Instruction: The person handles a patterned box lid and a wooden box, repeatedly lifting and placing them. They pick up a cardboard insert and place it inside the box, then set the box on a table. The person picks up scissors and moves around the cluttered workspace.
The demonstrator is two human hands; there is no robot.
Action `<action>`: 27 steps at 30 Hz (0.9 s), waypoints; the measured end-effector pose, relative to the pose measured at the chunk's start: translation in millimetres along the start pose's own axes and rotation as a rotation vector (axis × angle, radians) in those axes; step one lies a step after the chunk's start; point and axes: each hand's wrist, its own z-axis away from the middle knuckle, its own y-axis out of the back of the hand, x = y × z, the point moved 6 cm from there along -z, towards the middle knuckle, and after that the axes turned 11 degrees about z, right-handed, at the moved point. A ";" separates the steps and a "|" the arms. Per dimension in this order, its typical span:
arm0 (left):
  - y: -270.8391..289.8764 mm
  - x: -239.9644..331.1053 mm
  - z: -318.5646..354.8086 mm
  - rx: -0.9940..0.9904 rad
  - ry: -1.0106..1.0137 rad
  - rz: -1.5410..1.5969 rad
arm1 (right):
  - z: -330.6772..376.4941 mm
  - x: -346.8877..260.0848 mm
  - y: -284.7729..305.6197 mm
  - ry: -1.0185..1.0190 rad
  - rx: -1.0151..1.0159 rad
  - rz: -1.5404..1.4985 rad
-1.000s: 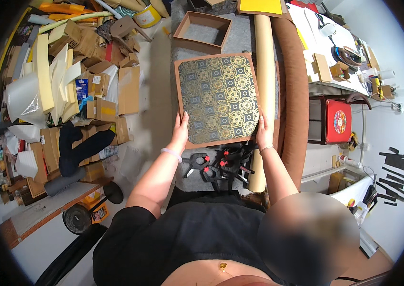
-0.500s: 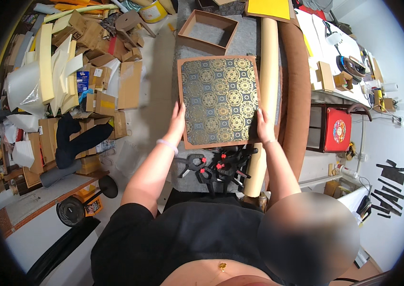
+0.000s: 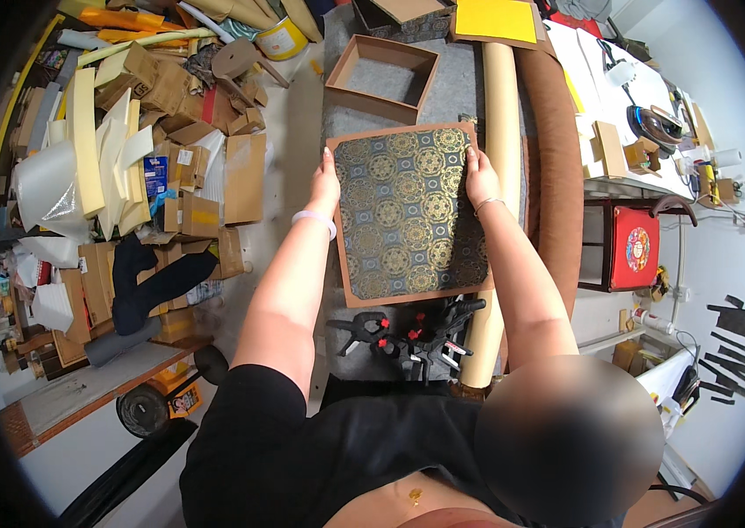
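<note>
A flat, brown-bordered, black-and-gold patterned square panel [image 3: 409,213] is being grasped at opposite side edges by the left hand [image 3: 325,185] and right hand [image 3: 482,182], above the grey cloth-topped table [image 3: 344,116], toward its near edge. Light, stiff handling is being suggested, those edges seeming best to hold.

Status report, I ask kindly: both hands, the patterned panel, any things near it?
Left hand, right hand: on opposite side edges. Patterned panel held between, pattern toward camera. Black clamps by near edge, cream roll at right.
</note>
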 end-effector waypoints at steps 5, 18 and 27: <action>-1.2 -7.5 -4.2 0.033 0.008 -0.004 | -4.6 3.8 -3.1 -0.020 -0.008 0.036; 9.6 -76.2 125.7 -0.249 0.631 0.541 | 70.6 112.6 -40.2 -0.403 -0.558 -0.888; 25.5 21.8 131.0 -0.401 0.454 0.609 | 156.8 -86.5 90.8 0.194 -0.297 -0.692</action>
